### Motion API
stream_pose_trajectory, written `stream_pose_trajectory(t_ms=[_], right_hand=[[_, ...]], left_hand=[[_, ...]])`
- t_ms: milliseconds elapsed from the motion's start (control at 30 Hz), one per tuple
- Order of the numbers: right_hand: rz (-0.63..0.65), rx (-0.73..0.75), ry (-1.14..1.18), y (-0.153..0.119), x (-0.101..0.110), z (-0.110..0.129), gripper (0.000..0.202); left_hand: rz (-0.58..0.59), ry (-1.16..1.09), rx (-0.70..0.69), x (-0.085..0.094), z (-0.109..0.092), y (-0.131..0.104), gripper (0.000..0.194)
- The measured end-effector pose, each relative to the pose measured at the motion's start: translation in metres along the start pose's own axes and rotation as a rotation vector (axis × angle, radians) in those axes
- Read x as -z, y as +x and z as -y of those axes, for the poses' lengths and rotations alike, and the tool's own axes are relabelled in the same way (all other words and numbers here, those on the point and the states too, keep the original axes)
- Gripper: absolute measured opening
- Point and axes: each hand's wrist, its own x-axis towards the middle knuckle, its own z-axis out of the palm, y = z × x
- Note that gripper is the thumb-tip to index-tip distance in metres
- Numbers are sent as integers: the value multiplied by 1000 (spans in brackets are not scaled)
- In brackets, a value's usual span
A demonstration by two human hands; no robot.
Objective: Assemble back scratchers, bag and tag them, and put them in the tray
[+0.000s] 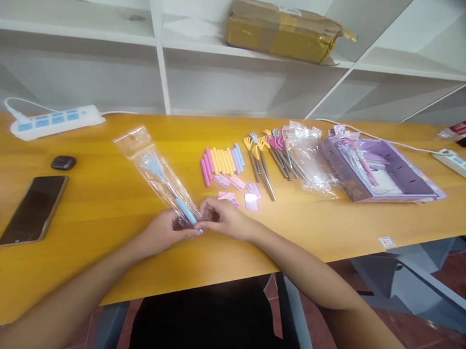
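while the yellow table [87, 151] bears it all, the purple box [410, 168] at right holds what looks like one packed pink piece [363, 165], probably finished. left of it, clear bags [314, 162] lie piled, seemingly unused. near the middle, the bagged blue scratcher [186, 211] has its handle sleeved; left hand [161, 230] and right hand [229, 219], both partly closed, grip its near end. left to do, apparently: bare-handled scratchers [268, 182], loose coloured sleeves [221, 162], small cards [237, 182].

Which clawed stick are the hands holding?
The blue-handled stick, in a clear bag between the left hand and right hand; the other clawed sticks lie untouched.
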Motion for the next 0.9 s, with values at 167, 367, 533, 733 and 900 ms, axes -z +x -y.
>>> stream_pose_trajectory(t_ms=[167, 367, 533, 733, 900], right_hand=[[36, 58, -100, 0, 0, -1, 42], [33, 70, -103, -1, 0, 1, 41], [19, 61, -81, -1, 1, 2, 40], [76, -13, 48, 1, 3, 3, 45], [91, -17, 91, 2, 4, 3, 50]], left_hand=[[-12, -31, 27, -3, -11, -1, 29], [-17, -5, 32, -2, -16, -2, 30], [-7, 35, 0, 2, -14, -1, 31], [21, 19, 7, 3, -17, -3, 29], [13, 5, 12, 0, -18, -4, 29]])
